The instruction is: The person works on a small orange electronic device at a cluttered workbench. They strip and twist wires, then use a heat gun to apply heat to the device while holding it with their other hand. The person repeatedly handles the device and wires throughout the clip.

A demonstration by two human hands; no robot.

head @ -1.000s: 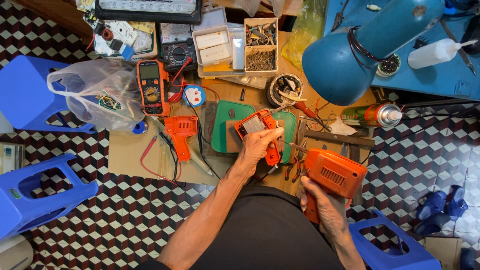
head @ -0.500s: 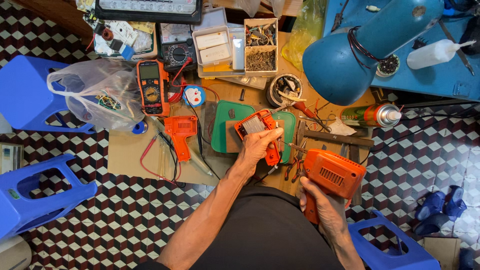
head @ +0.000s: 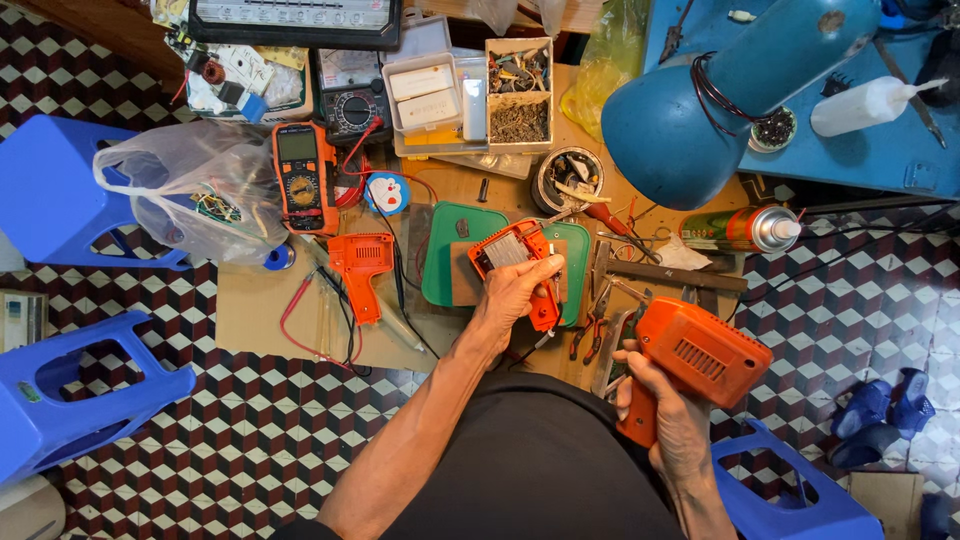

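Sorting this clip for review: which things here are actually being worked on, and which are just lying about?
In hand:
left hand holds the opened orange tool half
right hand grips the orange drill body

Lying about:
orange shell half
orange multimeter
plastic bag
spray can
blue lamp
pliers

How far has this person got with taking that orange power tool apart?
Done: the casing is already split; one orange shell half lies loose on the cardboard mat. In hand: the left hand grips the open half with the inner parts over the green board, while the right hand holds an orange drill-shaped body. Left: nothing is rejoined, and pliers lie ready.
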